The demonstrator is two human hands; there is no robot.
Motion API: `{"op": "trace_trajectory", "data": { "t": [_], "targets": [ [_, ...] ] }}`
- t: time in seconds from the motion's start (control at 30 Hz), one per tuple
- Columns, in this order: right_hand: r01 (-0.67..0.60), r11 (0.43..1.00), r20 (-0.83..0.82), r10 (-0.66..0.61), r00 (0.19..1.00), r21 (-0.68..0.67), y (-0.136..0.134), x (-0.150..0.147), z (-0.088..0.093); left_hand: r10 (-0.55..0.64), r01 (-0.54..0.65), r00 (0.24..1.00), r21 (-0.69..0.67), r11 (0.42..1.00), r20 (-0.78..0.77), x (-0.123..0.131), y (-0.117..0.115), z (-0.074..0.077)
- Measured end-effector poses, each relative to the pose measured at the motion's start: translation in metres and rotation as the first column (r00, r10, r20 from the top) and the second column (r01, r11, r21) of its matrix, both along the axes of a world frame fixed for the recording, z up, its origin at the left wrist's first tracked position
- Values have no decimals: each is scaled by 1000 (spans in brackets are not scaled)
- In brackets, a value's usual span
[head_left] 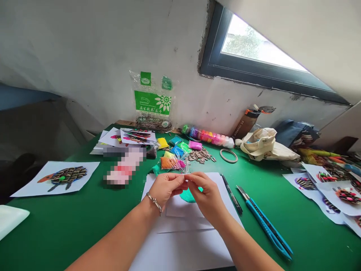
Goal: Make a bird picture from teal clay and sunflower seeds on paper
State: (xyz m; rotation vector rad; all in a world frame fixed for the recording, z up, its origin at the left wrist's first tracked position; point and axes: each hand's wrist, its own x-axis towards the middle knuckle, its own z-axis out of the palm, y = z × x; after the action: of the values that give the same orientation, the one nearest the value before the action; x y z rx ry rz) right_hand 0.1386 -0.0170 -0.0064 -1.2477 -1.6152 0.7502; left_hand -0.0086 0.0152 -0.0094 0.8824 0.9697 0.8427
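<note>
My left hand [167,187] and my right hand [203,192] meet at the fingertips above white paper [180,246]. Both are closed in a pinch, and whatever lies between the fingers is too small to make out. Below them a flat patch of teal modelling clay [189,195] lies on the top sheet, partly covered by my fingers. A black pen [231,194] lies along the paper's right edge. Farther right is a blue utility knife [265,224], its blade end pointing away from me.
Clay packets [169,162], loose sunflower seeds [201,155] and a tape roll [228,156] lie beyond the paper. A seed bag [153,101] leans on the wall. Seed-and-clay pictures lie left [66,177] and right [348,195]. A bottle [246,122] stands behind a cloth bag [261,145].
</note>
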Motion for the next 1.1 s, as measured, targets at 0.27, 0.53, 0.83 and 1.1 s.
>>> {"op": "trace_trajectory", "data": {
  "t": [0.27,0.53,0.83,1.1],
  "targets": [
    [-38,986,-141,15,990,-165,1,11,-3,-86,88,992,-18,996,93,3,0,-6],
    [-9,999,-41,7,999,-46,0,7,-9,-56,56,998,-8,998,12,6,-1,-4],
    [-32,995,-52,27,998,-90,-3,6,-3,-27,31,999,106,994,-46,8,-1,-3],
    [-18,999,-48,16,999,-38,4,11,-7,-80,89,993,106,990,-83,9,-1,-2]
  ]
}}
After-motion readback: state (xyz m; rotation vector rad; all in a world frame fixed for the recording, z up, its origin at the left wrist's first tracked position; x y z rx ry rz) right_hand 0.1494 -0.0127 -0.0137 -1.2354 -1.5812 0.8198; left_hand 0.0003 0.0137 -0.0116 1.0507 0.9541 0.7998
